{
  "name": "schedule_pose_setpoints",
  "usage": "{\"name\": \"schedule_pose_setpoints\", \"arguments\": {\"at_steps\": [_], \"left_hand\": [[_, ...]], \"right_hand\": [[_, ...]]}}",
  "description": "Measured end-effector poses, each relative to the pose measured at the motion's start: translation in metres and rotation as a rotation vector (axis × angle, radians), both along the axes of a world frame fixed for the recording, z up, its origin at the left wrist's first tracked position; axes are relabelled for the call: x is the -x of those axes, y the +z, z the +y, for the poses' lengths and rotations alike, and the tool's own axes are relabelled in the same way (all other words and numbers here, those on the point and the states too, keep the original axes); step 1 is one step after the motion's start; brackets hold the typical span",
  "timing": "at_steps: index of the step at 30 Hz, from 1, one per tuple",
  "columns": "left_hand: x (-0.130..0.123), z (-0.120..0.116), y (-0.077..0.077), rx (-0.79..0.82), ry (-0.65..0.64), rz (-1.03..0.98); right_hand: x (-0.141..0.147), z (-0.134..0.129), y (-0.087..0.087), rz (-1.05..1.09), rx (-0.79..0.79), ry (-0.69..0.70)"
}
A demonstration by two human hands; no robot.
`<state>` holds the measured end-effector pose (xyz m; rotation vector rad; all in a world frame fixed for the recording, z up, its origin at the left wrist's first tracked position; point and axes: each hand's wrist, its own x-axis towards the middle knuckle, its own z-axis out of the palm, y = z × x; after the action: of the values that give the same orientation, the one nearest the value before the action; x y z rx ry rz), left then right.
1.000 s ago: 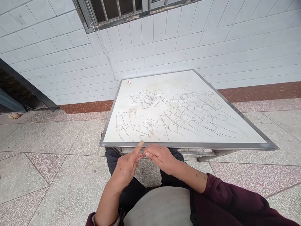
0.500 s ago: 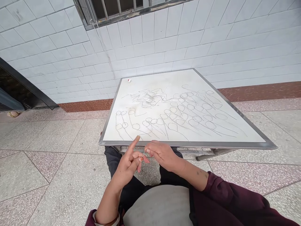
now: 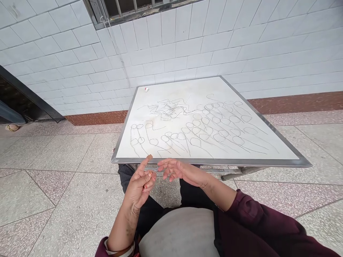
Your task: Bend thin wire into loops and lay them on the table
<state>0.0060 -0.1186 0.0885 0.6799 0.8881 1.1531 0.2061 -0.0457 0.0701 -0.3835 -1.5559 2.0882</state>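
My left hand (image 3: 140, 182) is just off the table's near edge, its thumb pressed onto curled fingers and its index finger pointing up. Whatever that pinch holds is too small to make out. Close by on the right, my right hand (image 3: 179, 170) has its fingers apart and carries nothing. Ahead lies a white-topped table with a metal rim (image 3: 214, 161). Thin dark wire-like pieces with round loops and long tails (image 3: 222, 135) are spread over its right and front. Straighter, kinked pieces (image 3: 170, 109) form a tangle toward the back left.
A small white and red object (image 3: 146, 90) sits at the table's back left corner. Behind is a white tiled wall (image 3: 184, 46) with a barred window. My legs are under the table's near edge, above a speckled stone floor (image 3: 80, 200).
My hands have parted. My right hand has opened and let go of the thin wire-like piece that ran between both hands. My left hand has shifted slightly left, still pinched.
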Motion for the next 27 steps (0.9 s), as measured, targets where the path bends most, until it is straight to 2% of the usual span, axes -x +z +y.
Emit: {"name": "schedule_pose_setpoints", "arguments": {"at_steps": [5,10,17,23,27], "left_hand": [[-0.009,0.0,-0.003,-0.001,0.026,0.041],[-0.015,-0.003,-0.006,-0.017,0.007,0.07],[-0.023,-0.002,-0.005,-0.023,0.04,0.054],[-0.031,-0.003,-0.009,-0.006,0.163,-0.029],[-0.033,-0.002,-0.012,0.0,0.196,-0.088]], "right_hand": [[0.027,-0.018,-0.003,-0.032,-0.1,-0.153],[0.034,-0.022,-0.007,-0.058,-0.09,-0.262],[0.04,-0.027,-0.015,0.052,-0.011,-0.437],[0.042,-0.025,-0.02,0.031,-0.035,-0.501],[0.042,-0.025,-0.022,0.01,-0.023,-0.524]]}}
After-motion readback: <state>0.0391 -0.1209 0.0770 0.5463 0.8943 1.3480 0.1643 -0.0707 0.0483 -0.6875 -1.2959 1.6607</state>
